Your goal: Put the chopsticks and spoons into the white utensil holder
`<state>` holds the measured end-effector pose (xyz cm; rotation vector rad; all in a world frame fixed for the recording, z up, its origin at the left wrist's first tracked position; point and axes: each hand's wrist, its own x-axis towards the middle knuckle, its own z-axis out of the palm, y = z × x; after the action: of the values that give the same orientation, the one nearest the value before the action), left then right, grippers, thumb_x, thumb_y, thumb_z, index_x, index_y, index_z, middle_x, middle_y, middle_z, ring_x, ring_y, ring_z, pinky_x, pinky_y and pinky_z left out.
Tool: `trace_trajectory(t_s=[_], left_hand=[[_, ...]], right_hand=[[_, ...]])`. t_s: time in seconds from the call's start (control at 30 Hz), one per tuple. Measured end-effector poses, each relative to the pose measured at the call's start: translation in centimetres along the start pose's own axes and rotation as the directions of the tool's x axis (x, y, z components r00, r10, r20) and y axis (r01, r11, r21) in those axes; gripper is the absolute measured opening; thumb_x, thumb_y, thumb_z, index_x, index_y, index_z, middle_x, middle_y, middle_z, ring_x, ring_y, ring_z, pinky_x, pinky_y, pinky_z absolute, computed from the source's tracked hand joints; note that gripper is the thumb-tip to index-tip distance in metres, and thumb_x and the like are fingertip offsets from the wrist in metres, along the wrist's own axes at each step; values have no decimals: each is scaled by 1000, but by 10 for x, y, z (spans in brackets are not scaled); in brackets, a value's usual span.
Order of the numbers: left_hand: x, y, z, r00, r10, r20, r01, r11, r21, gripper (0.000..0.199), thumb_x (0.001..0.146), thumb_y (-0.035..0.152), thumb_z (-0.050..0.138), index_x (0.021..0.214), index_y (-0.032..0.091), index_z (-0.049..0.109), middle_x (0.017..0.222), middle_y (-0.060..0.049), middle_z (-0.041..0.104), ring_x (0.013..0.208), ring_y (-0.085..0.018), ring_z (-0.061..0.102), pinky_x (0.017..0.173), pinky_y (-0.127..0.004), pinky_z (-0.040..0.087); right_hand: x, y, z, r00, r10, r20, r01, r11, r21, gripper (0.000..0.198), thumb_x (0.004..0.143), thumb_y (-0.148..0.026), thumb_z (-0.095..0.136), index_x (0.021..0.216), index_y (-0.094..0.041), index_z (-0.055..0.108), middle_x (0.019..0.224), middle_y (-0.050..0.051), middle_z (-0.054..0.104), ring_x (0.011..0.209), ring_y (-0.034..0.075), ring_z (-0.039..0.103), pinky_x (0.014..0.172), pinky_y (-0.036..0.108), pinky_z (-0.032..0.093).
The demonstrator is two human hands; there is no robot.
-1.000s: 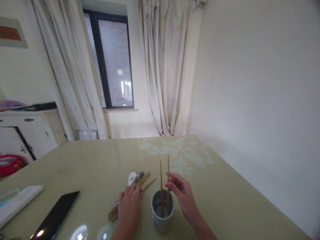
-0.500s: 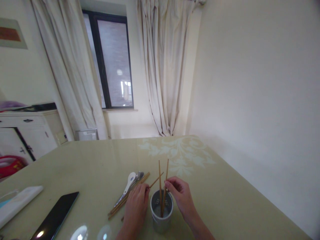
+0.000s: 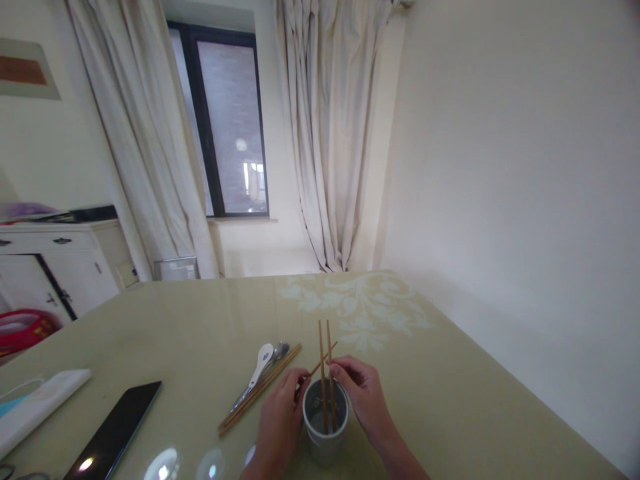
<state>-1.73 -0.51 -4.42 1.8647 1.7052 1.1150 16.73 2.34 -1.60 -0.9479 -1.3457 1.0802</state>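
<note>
A grey utensil cup (image 3: 324,450) stands upright on the table between my hands. Two wooden chopsticks rise out of it; the left one (image 3: 322,347) leans free, while my right hand (image 3: 364,390) pinches the right one (image 3: 329,340) above the rim. My left hand (image 3: 281,415), beside the cup's left side, is closed on another chopstick (image 3: 316,367), whose tip slants up behind the standing pair. Left of that hand lie several chopsticks (image 3: 263,388) in a bundle, alongside a white-handled spoon (image 3: 263,360) and a metal spoon (image 3: 281,350).
A black phone (image 3: 117,430) lies on the glossy table (image 3: 200,320) at the left, near a white flat object (image 3: 47,407). A wall (image 3: 510,267) runs along the table's right edge. Behind are curtains (image 3: 330,133), a window and a white cabinet (image 3: 80,267).
My left hand has shifted right toward the cup, carrying its chopstick off the table. The chopstick in my right hand now stands straighter and closer to its neighbour.
</note>
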Motion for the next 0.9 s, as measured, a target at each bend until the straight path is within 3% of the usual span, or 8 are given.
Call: trace_trajectory(t_s=[0.27, 0.47, 0.6, 0.7, 0.83, 0.9], left_hand=[[-1, 8, 0, 996, -75, 55, 82, 989, -125, 23, 95, 33, 54, 103, 25, 74, 105, -7, 81, 92, -23, 76, 80, -31, 55], [1, 4, 3, 998, -70, 10, 70, 975, -213, 25, 90, 33, 59, 106, 24, 76, 109, -10, 80, 94, -26, 75, 86, -37, 58], [5, 2, 3, 1000, -1, 17, 7, 940, -342, 24, 86, 32, 66, 105, 24, 80, 109, -11, 81, 96, -27, 76, 86, -37, 60], [7, 1, 2, 999, 35, 39, -17, 921, -389, 23, 89, 33, 67, 103, 24, 82, 107, -11, 82, 95, -27, 76, 84, -35, 61], [8, -7, 6, 992, 115, 54, -86, 919, -385, 25, 93, 34, 67, 109, 23, 82, 109, -12, 82, 96, -27, 77, 86, -35, 61], [10, -14, 7, 989, 150, 18, -136, 935, -326, 26, 97, 35, 62, 111, 24, 82, 112, -11, 82, 100, -27, 77, 90, -36, 60]], right_hand=[[-1, 2, 0, 1000, 25, 8, -25, 1000, 10, 47, 83, -65, 83, 89, -19, 86, 82, 9, 80, 79, 25, 71, 74, 33, 54], [4, 13, -1, 991, 88, -101, -91, 995, -30, 55, 83, -73, 76, 81, -18, 82, 71, 5, 72, 69, 22, 65, 66, 31, 50], [7, 23, 0, 980, 193, -44, -193, 981, -2, 52, 78, -69, 81, 86, -18, 83, 79, 6, 77, 77, 25, 69, 70, 33, 52], [7, 29, 4, 980, 198, 23, -200, 977, 76, 48, 77, -65, 83, 90, -19, 81, 90, 7, 80, 88, 28, 73, 76, 34, 54], [8, 31, 10, 981, 188, 54, -194, 968, 161, 49, 76, -65, 86, 86, -18, 77, 88, 7, 80, 83, 26, 74, 75, 34, 54], [11, 28, 6, 983, 183, -3, -180, 966, 184, 52, 76, -68, 85, 87, -18, 74, 90, 8, 81, 80, 25, 75, 75, 35, 56]])
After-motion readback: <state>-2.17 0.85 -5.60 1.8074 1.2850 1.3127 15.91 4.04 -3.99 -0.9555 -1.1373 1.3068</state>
